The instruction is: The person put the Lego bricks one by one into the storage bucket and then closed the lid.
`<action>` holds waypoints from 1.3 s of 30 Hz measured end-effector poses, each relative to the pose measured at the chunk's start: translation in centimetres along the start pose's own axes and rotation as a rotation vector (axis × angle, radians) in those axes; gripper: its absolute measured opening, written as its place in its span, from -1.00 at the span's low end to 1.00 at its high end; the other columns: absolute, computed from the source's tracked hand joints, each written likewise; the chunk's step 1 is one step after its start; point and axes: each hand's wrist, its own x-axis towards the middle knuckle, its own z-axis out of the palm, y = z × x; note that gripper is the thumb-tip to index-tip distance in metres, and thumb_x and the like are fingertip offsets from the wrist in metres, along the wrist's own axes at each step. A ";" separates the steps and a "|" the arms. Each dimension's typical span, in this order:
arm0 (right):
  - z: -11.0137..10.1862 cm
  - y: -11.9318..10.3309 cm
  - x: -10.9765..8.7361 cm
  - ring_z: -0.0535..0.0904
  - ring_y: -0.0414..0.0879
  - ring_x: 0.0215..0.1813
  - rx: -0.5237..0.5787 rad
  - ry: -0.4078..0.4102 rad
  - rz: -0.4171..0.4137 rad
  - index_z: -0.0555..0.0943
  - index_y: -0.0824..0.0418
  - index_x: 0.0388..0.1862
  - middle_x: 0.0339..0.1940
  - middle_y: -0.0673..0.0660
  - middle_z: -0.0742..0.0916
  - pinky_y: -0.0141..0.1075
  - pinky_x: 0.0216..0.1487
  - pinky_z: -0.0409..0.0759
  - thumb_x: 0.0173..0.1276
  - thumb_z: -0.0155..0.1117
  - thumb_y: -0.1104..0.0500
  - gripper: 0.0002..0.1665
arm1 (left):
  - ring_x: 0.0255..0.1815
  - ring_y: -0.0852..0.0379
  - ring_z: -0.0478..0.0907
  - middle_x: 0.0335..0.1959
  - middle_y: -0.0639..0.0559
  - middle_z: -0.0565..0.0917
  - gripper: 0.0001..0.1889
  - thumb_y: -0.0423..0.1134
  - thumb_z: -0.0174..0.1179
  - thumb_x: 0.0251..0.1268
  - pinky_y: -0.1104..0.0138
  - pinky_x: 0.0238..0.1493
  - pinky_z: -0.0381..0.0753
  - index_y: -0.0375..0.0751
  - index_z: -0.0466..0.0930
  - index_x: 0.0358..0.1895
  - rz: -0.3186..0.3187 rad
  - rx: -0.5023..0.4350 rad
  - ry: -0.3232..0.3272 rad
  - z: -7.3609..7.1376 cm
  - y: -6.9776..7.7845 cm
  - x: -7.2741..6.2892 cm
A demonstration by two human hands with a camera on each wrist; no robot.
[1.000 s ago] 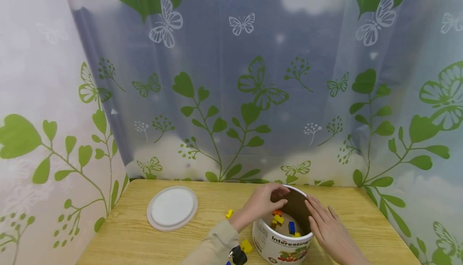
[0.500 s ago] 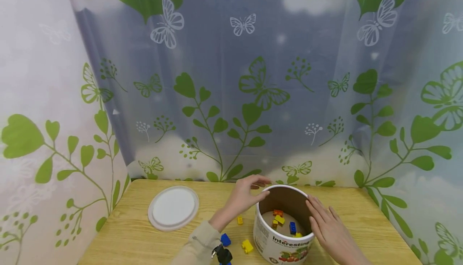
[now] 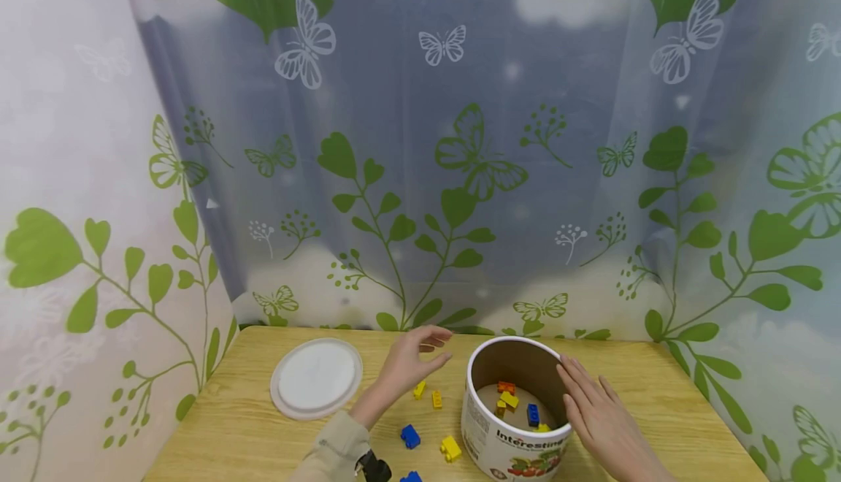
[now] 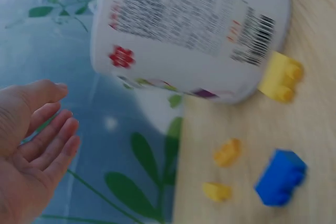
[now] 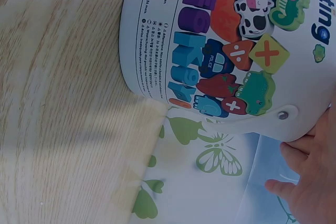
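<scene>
A round white bucket (image 3: 479, 423) with "Interesting" printed on its side stands on the wooden table, its top uncovered. Inside lie several toy building bricks, among them a blue brick (image 3: 533, 415), an orange brick (image 3: 506, 388) and a yellow brick (image 3: 509, 399). My right hand (image 3: 594, 412) rests with extended fingers against the bucket's right rim. To the left of the bucket, above the table, hangs my left hand (image 3: 409, 361), its fingers loosely bent and nothing in them. Below it on the table are small yellow bricks (image 3: 436, 399), a blue brick (image 3: 410, 436) and a larger yellow brick (image 3: 450, 448).
The bucket's round white lid (image 3: 317, 378) lies flat at the table's back left. Another blue brick (image 3: 412, 477) shows at the front edge of the head view. A patterned curtain (image 3: 394, 175) hangs behind the wooden table (image 3: 250, 423).
My left hand has moved left from over the bucket's opening to beside it, uncovering the bricks on the table. The right hand has stayed on the rim.
</scene>
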 end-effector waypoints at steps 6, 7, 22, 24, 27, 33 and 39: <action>0.0 0.1 0.0 0.23 -0.13 0.58 -0.017 0.013 -0.016 0.46 0.23 0.46 0.50 0.15 0.48 0.23 0.35 0.38 0.53 0.17 0.14 -0.44 | -0.02 -0.19 0.68 0.03 -0.20 0.71 -0.67 -0.34 0.36 0.32 0.00 0.03 0.71 -0.32 0.65 0.12 -0.030 0.054 -0.038 0.3 -2.6 -1.4; 0.0 0.1 -0.1 0.22 -0.13 0.58 -0.022 0.016 -0.019 0.46 0.23 0.46 0.50 0.15 0.48 0.23 0.35 0.38 0.53 0.17 0.14 -0.44 | -0.02 -0.19 0.68 0.03 -0.21 0.71 -0.66 -0.35 0.37 0.31 0.01 0.02 0.71 -0.33 0.64 0.12 -0.033 0.067 -0.044 0.3 -3.1 -1.7; 0.0 0.1 0.0 0.26 -0.07 0.56 -0.006 -0.001 -0.002 0.45 0.22 0.47 0.51 0.13 0.47 0.23 0.37 0.37 0.54 0.15 0.14 -0.44 | -0.06 -0.16 0.66 -0.03 -0.23 0.69 -0.59 -0.46 0.46 0.12 0.15 -0.06 0.73 -0.37 0.62 0.07 -0.174 0.237 -0.208 1.6 -7.2 -3.1; 0.0 0.1 -0.1 0.24 -0.09 0.57 -0.011 0.004 -0.007 0.46 0.22 0.47 0.51 0.13 0.47 0.23 0.36 0.38 0.54 0.16 0.14 -0.44 | -0.05 -0.14 0.66 -0.03 -0.22 0.68 -0.58 -0.48 0.45 0.11 0.15 -0.05 0.73 -0.37 0.62 0.08 -0.193 0.249 -0.224 1.8 -7.5 -3.2; 0.0 0.0 0.0 0.28 -0.03 0.55 -0.007 -0.006 -0.002 0.45 0.22 0.47 0.51 0.13 0.47 0.24 0.37 0.37 0.54 0.15 0.14 -0.44 | -0.08 -0.10 0.65 -0.04 -0.19 0.69 -0.57 -0.50 0.45 0.09 0.18 -0.07 0.72 -0.37 0.63 0.08 -0.198 0.276 -0.232 2.0 -7.9 -3.2; -0.2 -0.1 0.1 0.35 0.13 0.51 0.012 -0.042 0.020 0.43 0.23 0.48 0.52 0.14 0.45 0.24 0.41 0.32 0.56 0.12 0.14 -0.44 | -0.15 -0.04 0.64 -0.11 -0.15 0.69 -0.63 -0.50 0.45 0.08 0.26 -0.14 0.70 -0.35 0.68 0.01 -0.180 0.321 -0.227 2.3 -8.5 -3.2; -0.1 0.0 0.0 0.26 -0.05 0.56 0.001 -0.017 0.005 0.45 0.22 0.47 0.52 0.13 0.46 0.23 0.39 0.34 0.57 0.12 0.12 -0.45 | -0.18 0.01 0.62 -0.12 -0.12 0.70 -0.67 -0.49 0.45 0.08 0.28 -0.18 0.68 -0.32 0.71 -0.04 -0.188 0.294 -0.224 2.3 -8.7 -3.2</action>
